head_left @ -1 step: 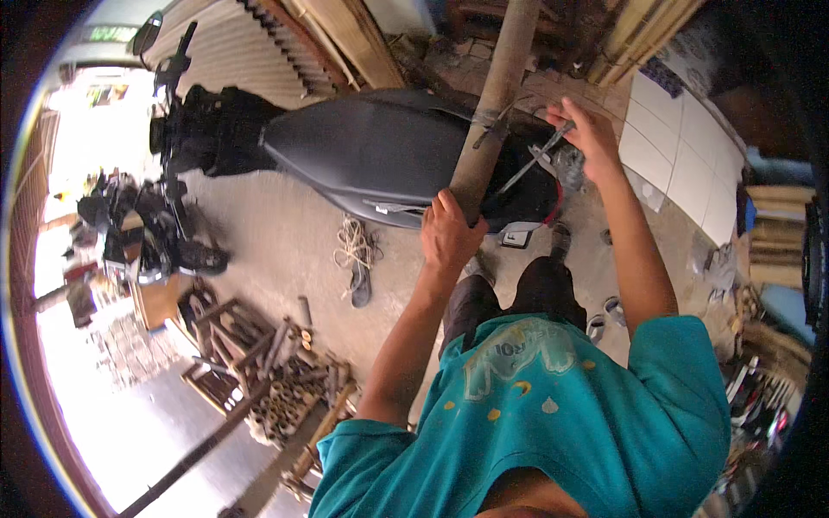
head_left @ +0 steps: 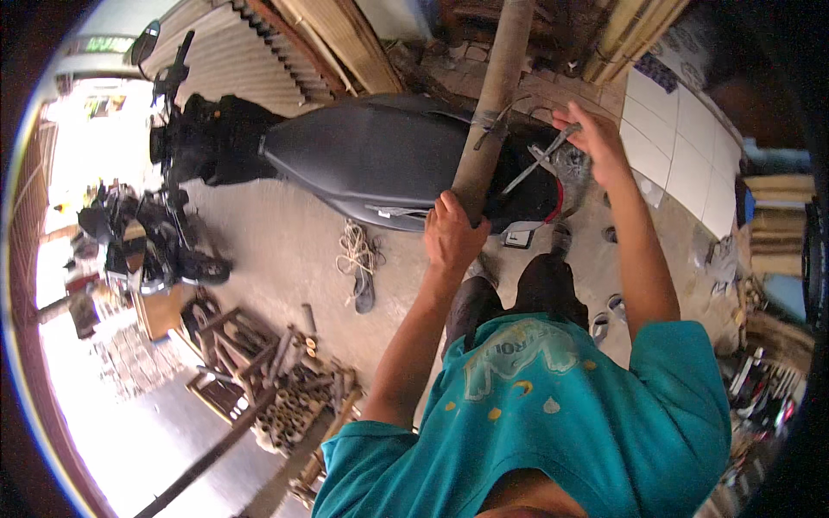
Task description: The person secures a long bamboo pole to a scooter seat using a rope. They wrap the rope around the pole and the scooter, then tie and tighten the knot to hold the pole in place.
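My left hand (head_left: 452, 233) is closed around the lower end of a long grey-brown pole (head_left: 503, 73), which slants up and away from me. A dark tie (head_left: 485, 127) is wrapped round the pole above that hand, with loose ends sticking out. To the right of the pole, my right hand (head_left: 596, 142) is raised with its fingers bent, gripping a narrow grey strip (head_left: 542, 158). The strip runs from the fingers down toward the pole; its exact kind I cannot make out. Beneath both hands lies the black seat (head_left: 371, 147) of a parked motorcycle.
A second motorcycle (head_left: 142, 242) stands at the left. Cut bamboo pieces (head_left: 298, 410) are heaped at the lower left. On the floor lie a coil of cord (head_left: 354, 249) and a sandal (head_left: 363, 293). Bamboo poles (head_left: 635, 39) lean at the far right, by white tiles (head_left: 678, 142).
My right hand has shifted very slightly, the grey strip still in its fingers. The left hand keeps its grip on the pole, and the whole view has moved a little.
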{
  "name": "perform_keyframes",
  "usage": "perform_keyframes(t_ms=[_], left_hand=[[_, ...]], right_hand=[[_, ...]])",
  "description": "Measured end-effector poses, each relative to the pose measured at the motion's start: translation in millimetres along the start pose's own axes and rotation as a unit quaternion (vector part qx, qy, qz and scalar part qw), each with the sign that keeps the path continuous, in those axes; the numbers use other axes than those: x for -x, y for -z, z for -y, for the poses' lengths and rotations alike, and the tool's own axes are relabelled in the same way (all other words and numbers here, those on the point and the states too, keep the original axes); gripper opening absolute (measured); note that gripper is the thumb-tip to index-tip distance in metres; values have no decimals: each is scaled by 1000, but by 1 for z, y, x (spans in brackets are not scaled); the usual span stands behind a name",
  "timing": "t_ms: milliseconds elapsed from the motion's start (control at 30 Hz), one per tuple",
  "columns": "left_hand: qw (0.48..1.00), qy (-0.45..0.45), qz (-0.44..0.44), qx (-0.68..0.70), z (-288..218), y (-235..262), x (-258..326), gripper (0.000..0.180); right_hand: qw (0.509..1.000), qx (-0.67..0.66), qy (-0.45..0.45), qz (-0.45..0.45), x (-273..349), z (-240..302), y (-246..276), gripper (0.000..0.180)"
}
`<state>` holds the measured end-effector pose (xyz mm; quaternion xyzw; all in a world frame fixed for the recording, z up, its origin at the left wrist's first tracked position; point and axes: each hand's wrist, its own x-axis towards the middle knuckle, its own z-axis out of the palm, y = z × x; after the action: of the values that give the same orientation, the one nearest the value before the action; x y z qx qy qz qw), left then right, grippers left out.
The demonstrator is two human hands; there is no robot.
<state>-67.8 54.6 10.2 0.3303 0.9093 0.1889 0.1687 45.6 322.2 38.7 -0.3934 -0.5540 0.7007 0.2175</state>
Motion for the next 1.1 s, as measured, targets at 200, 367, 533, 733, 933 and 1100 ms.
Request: perform_keyframes(t_ms=[200,367,533,733,933,1100], left_hand=[[1000,-11,27,-8,3,7,-4,67],[999,-12,40,-3,5,7,-2,70],[999,-12,33,-11,-2,14,0,71],[999,11,52,-1,2,17,0,79],[999,2,37,14,0,15,1,84],[998,11,58,25,6,15,0,89]], right_hand=[[982,-169,-24,-84,81,58,53,34],[988,-128,-77,-37,89,18,3,26],[914,401,51,38,50,-86,-75,31],[808,589,15,-20,16,-95,-115,35],[944,270,-113,-152,10,-97,-133,31],[898,-260,-352,-46,21,-57,-144,76]])
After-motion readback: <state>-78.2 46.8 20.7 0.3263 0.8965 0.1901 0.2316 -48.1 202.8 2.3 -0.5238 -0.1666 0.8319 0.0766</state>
